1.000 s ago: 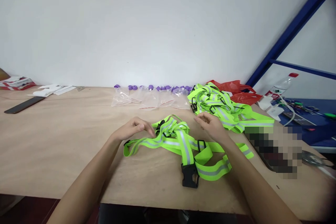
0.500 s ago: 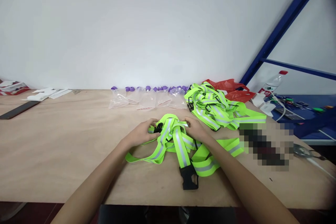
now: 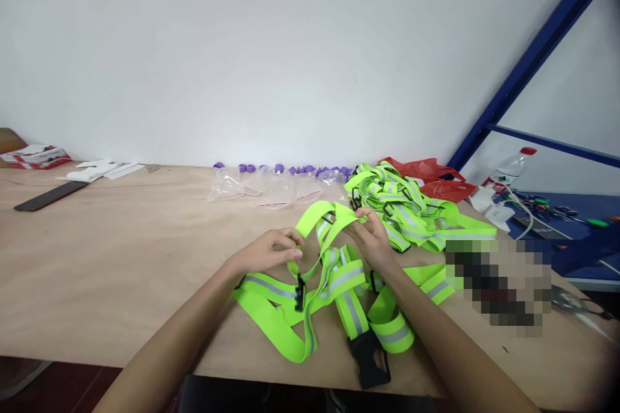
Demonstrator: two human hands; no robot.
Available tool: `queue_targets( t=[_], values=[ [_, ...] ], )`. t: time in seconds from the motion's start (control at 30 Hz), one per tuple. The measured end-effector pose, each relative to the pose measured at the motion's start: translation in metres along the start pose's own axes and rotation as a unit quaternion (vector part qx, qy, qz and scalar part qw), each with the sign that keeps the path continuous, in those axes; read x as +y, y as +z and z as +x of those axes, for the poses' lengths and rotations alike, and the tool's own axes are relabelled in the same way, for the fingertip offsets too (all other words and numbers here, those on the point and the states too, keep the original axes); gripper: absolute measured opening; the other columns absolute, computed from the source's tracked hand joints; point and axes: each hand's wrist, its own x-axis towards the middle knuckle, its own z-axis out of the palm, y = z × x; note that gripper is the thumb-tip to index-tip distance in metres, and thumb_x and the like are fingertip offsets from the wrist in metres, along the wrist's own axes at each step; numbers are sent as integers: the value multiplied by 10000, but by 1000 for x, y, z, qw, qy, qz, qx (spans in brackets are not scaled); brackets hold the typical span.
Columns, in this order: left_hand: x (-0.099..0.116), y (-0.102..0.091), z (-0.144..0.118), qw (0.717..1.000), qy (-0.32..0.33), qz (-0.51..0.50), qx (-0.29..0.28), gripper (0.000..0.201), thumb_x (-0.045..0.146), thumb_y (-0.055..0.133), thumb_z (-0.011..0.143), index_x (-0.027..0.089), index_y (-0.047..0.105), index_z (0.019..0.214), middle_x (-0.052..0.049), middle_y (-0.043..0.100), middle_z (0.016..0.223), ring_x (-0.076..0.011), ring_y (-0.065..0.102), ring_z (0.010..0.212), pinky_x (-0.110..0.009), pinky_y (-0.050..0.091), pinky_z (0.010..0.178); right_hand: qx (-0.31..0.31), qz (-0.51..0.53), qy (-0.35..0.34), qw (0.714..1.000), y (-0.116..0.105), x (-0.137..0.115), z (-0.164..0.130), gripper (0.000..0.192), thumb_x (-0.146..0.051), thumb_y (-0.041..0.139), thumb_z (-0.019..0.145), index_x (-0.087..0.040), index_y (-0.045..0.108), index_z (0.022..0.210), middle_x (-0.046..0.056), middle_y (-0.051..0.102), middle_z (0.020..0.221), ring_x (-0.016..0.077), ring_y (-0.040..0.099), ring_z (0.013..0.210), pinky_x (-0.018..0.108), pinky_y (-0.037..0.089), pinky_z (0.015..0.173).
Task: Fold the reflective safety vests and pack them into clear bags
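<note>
A neon green reflective strap harness with grey stripes lies tangled on the wooden table in front of me. My left hand pinches one of its straps near a small black slider. My right hand grips a raised loop of the same harness, lifted above the table. A black plastic buckle at the harness end rests near the table's front edge.
A pile of more green harnesses lies at the back right, by a red plastic bag. Clear zip bags with purple pieces line the wall. A dark flat bar and papers lie far left. A bottle and cables sit right.
Both hands have closed on the harness straps and lifted a loop off the table. The harness has shifted toward me, and the buckle now lies nearer the front edge.
</note>
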Motion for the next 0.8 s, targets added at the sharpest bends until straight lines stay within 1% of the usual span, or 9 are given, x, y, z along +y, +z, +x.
queue_targets(
  t=[0.07,0.13,0.23,0.33,0.4,0.47,0.57,0.7,0.8],
  values=[
    [-3,7,4,997,-15,5,69,340,470,567,930,192,760,901,-89,710,1069,-246,641,1040,-361,488,958,-53,50,6,997,3,-3,-5,290,-460,666,819,-278,452,889,27,682,941,241,685,906,395,541,817],
    [-5,14,6,994,-41,7,98,358,478,565,930,191,739,1056,-86,730,1112,-262,642,1060,-381,482,971,-100,78,10,992,6,-6,-10,241,-415,691,815,-260,509,847,47,700,1033,256,676,1004,405,519,886],
    [-4,21,7,993,-94,-17,76,466,538,466,961,168,735,1053,-86,737,1119,-279,644,1050,-405,479,963,-169,54,6,984,9,-12,-15,196,-418,677,840,-236,605,839,84,703,1183,289,628,1158,432,469,987],
    [-1,27,6,976,-173,-95,90,597,631,382,956,138,717,987,-89,734,986,-272,658,937,-384,527,817,-231,-19,-2,973,14,-19,-20,257,-461,636,883,-209,674,847,114,727,1161,295,642,1134,446,465,996],
    [1,31,7,967,-181,-154,89,562,641,471,918,141,684,1062,-84,716,971,-252,661,889,-342,534,733,-265,-52,-9,963,20,-21,-24,282,-464,619,900,-197,697,850,114,747,1111,282,669,1081,431,488,963],
    [0,35,8,968,-146,-187,84,499,575,614,863,157,645,1135,-76,708,990,-231,662,878,-316,529,731,-287,-77,-18,955,24,-20,-27,286,-451,604,916,-194,719,872,98,764,1048,264,696,1014,404,515,915],
    [-4,37,11,969,-119,-180,123,410,465,691,827,161,633,1096,-60,711,926,-220,660,842,-324,520,769,-248,-123,-43,960,24,-15,-27,311,-438,564,938,-193,739,860,77,775,932,240,716,898,368,540,836],
    [-9,30,10,966,-102,-142,188,353,438,617,875,167,632,1099,-35,705,800,-240,666,827,-359,504,826,-102,-210,-77,969,5,-7,-14,273,-419,564,919,-203,714,849,72,756,895,236,700,857,349,544,785],
    [-11,23,8,957,-80,-136,245,424,427,585,895,172,584,1233,-36,732,838,-260,679,915,-385,479,918,-89,-298,-37,950,-14,-3,-2,226,-407,588,882,-209,695,890,71,744,949,234,690,847,346,536,754]
  ],
)
